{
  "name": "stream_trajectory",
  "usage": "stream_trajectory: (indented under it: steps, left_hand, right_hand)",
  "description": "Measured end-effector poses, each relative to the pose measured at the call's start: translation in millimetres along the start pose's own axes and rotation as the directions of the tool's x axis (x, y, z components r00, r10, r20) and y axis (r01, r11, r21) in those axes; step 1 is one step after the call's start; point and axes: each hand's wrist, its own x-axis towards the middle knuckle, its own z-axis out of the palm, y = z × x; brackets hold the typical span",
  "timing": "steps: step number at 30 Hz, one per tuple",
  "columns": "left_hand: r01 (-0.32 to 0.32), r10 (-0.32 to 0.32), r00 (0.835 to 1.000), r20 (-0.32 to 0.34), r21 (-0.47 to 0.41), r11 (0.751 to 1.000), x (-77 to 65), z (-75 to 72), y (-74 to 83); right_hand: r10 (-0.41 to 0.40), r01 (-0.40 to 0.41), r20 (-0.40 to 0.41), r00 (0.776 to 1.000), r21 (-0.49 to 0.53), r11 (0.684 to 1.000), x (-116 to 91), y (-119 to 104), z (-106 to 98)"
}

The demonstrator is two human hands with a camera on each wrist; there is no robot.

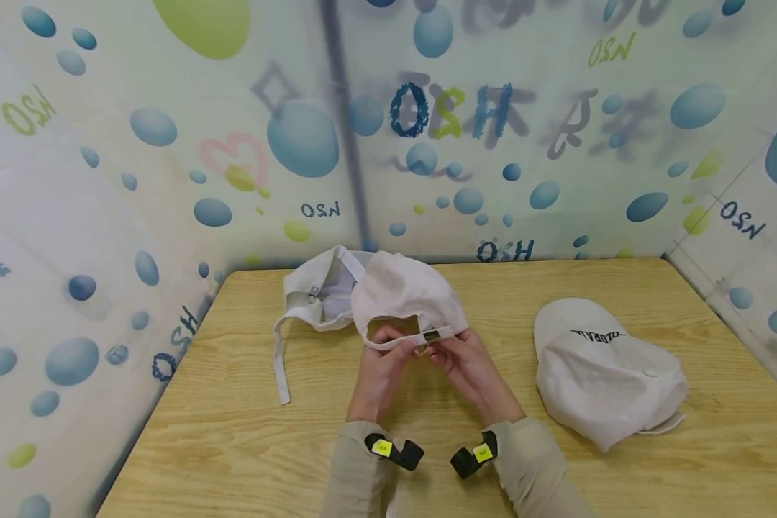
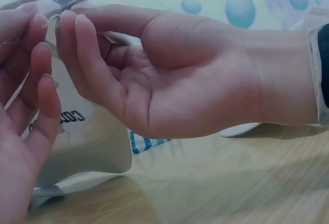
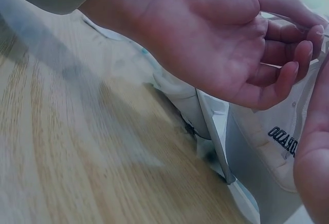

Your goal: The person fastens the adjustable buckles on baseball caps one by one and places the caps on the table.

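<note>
A white baseball cap (image 1: 406, 291) is held up with its back opening facing me. My left hand (image 1: 382, 370) pinches the cap's back strap (image 1: 382, 346) left of its metal buckle (image 1: 432, 336). At the buckle's right side, my right hand (image 1: 471, 367) grips the strap end between thumb and fingers. A thin loose thread (image 2: 50, 20) shows at the fingertips in the left wrist view. Dark lettering (image 3: 283, 141) marks the cap's front, seen through the back opening side in the right wrist view. Part of the left fingers is hidden behind the strap.
Behind and left lies a second white cap (image 1: 301, 282), its undone strap (image 1: 281, 367) trailing over the wooden table (image 1: 220, 432). A third white cap (image 1: 605, 381) with dark lettering rests at the right. Patterned walls (image 1: 427, 208) enclose the table's back and sides.
</note>
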Motion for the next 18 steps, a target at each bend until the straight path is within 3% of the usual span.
stream_trajectory:
  steps: [10, 18]
  left_hand:
    - [0.008, -0.007, 1.0, -0.019, 0.02, 1.0, 1.5, 2.9, 0.4]
    - [0.011, -0.01, 1.0, -0.013, 0.056, 0.998, 2.2, 4.1, 0.0]
  right_hand:
    - [-0.021, 0.021, -0.004, 1.0, -0.024, 0.999, 0.7, 0.6, -0.2]
    - [-0.094, 0.094, -0.03, 0.995, -0.031, 0.995, 2.5, 2.9, -0.2]
